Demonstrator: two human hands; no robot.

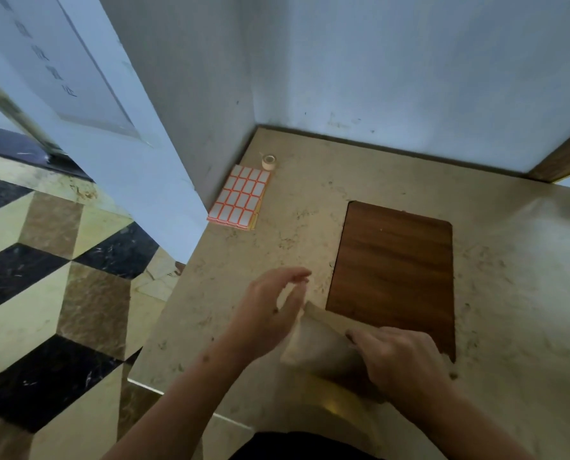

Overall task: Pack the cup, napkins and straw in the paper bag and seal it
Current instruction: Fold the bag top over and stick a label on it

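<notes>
Tape roll [268,161] behind label sheets [240,198], left of wood inset [396,257].

The paper bag [320,343] is motion-blurred, and its right part lies hidden under the right hand [400,363], so its mouth cannot be made out past those fingers [360,336]. The left hand [270,310] is blurred too; whether its fingers [297,277] touch the bag's corner is unclear. Both forearms run off the bottom edge.

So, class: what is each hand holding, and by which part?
The right hand presses the paper bag at its folded top; the left hand holds nothing.
</notes>
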